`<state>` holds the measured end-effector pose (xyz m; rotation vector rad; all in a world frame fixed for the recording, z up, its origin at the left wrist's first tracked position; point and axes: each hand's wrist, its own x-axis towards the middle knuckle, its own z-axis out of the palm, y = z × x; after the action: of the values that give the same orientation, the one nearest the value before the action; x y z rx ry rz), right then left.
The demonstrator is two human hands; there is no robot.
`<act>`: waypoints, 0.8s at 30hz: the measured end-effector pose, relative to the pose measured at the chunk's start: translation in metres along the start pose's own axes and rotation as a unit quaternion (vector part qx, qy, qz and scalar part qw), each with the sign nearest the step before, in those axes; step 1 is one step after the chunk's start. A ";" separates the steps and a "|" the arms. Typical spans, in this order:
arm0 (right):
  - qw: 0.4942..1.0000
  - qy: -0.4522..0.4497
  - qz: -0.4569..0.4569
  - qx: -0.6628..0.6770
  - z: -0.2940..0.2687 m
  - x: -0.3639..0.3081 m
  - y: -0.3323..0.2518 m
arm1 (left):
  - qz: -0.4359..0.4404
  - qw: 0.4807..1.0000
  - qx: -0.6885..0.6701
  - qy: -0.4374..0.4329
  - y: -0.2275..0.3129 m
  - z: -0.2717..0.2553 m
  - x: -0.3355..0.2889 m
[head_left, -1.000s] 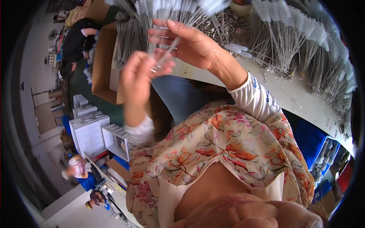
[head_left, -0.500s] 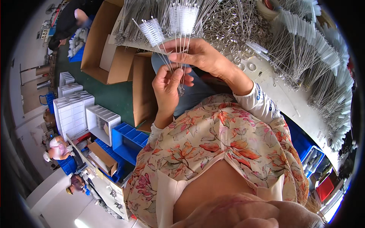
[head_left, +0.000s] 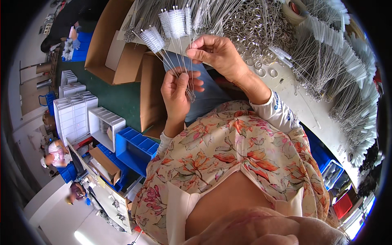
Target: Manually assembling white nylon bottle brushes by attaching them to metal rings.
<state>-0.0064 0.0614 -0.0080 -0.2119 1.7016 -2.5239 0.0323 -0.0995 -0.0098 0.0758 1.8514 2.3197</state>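
Wire-handled tube brushes [head_left: 177, 23], a handful apparently gathered, fan from the closed left hand [head_left: 176, 93] beside the worktable [head_left: 288, 85], the right hand [head_left: 220, 56] pinching one, while heaped brushes [head_left: 332, 57] there seemingly remain ungathered.

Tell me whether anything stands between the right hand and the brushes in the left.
Nothing visible does: the right hand touches the fanned brushes directly, higher in the picture than the left hand, which grips near their lower ends.

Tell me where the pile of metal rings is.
In the head view, the metal rings lie upper right of centre on the white table, beyond the right hand.
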 end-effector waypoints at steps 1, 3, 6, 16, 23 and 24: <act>1.000 0.000 0.000 0.000 0.000 -0.001 -0.001 | 0.000 1.000 0.000 0.000 -0.001 0.001 -0.001; 1.000 0.006 0.014 -0.017 0.001 -0.001 -0.006 | -0.006 0.999 -0.038 0.012 -0.001 0.002 -0.002; 1.000 -0.001 -0.012 -0.013 0.005 -0.001 0.000 | 0.024 0.997 -0.053 -0.051 -0.002 -0.005 -0.003; 0.958 0.021 -0.166 -0.233 0.049 -0.013 -0.020 | 0.228 0.965 -0.059 0.115 -0.009 -0.013 -0.011; 0.859 -0.067 -0.362 -0.356 0.061 -0.017 0.001 | -0.155 0.803 -0.574 -0.043 -0.049 -0.054 -0.059; 0.870 -0.120 -0.361 -0.314 0.068 -0.019 0.003 | -0.184 0.838 -0.503 -0.103 -0.041 -0.056 -0.071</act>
<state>0.0234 0.0007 0.0129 -1.3701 2.6106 -2.0170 0.0985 -0.1565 -0.0571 -0.1498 0.3326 2.5220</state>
